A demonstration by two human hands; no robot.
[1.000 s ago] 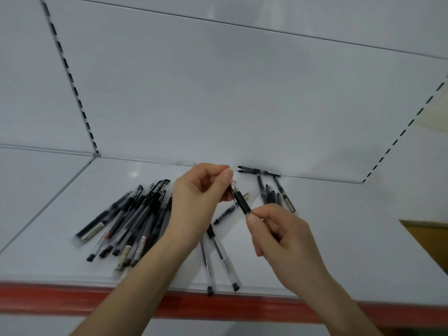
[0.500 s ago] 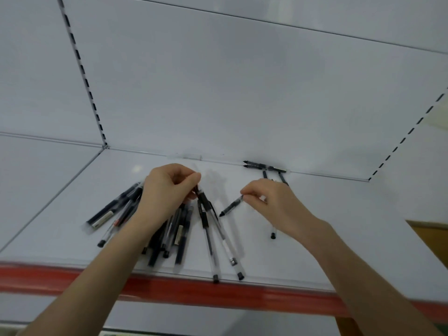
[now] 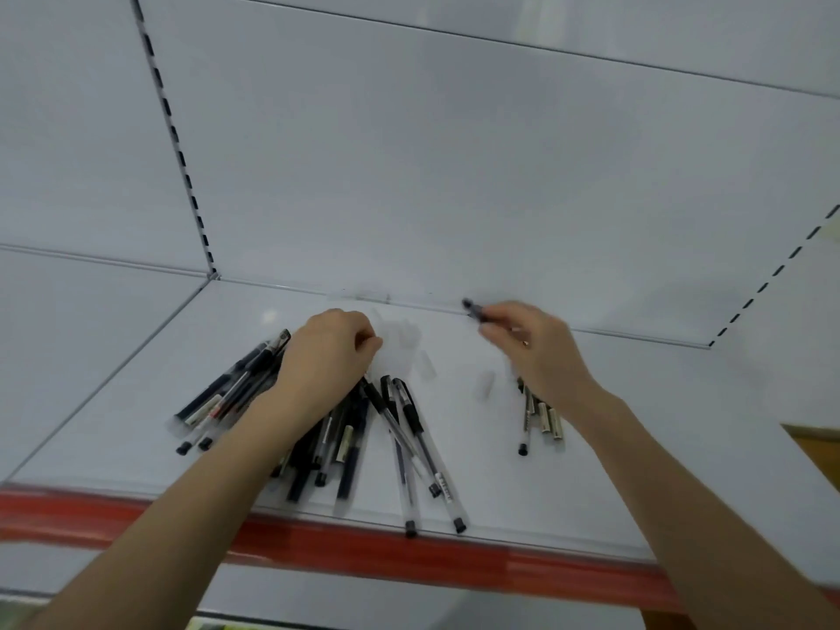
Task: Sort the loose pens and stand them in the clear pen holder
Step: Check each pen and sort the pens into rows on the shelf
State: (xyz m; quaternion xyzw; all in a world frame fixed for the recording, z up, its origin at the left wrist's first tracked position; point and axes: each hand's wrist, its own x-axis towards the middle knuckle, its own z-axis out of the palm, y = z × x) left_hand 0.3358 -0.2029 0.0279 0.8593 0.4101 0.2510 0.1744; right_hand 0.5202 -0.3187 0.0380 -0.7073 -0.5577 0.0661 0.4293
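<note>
Mid-sorting on a shelf [image 3: 636, 447]: the right grip [image 3: 536, 352] pinches a black pen [image 3: 472, 310] far right, the left grip [image 3: 327, 356] curls over the pile [image 3: 227, 393], hold unclear; next probably means laying the pen among matches.

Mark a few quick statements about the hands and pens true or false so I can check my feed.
1. The right hand grips a dark pen near the back edge of the shelf. True.
2. A clear pen holder stands on the shelf. False: no holder is in view.
3. The largest pile of pens lies under the left hand. True.
4. The shelf's front strip is blue. False: it is red.
</note>
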